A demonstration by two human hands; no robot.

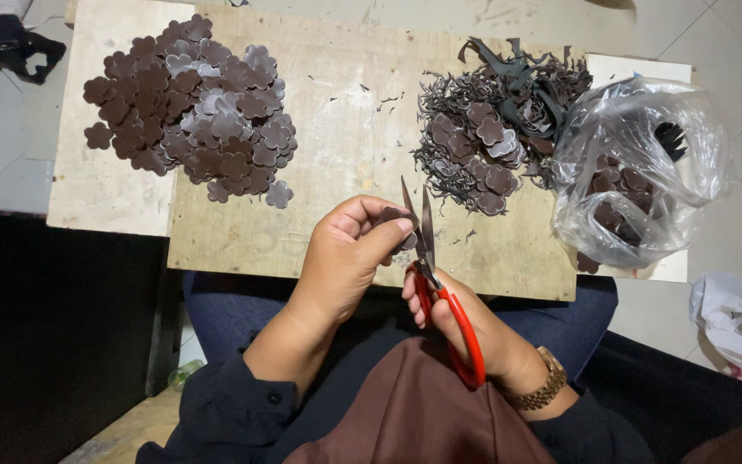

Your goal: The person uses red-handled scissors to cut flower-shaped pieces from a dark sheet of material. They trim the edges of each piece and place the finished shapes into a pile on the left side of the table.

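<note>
Flower (395, 216), dark leather, pinched in my left hand (349, 258); right hand (457, 318) grips red-handled scissors (440, 292), steel blades parted.

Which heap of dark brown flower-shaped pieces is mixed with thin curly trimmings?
The heap right of centre on the wooden board, beside the clear plastic bag; the far-left heap holds only clean flower-shaped pieces.

A bare strip of the bench (349, 146) runs between the pile of brown flower-shaped cutouts (195, 107) at the left and the heap of trimmings and cutouts (487, 129) at the right. The clear plastic bag (641, 167) blocks the right end, touching that heap. The bench's near edge at the left, below the cutout pile, is open.
</note>
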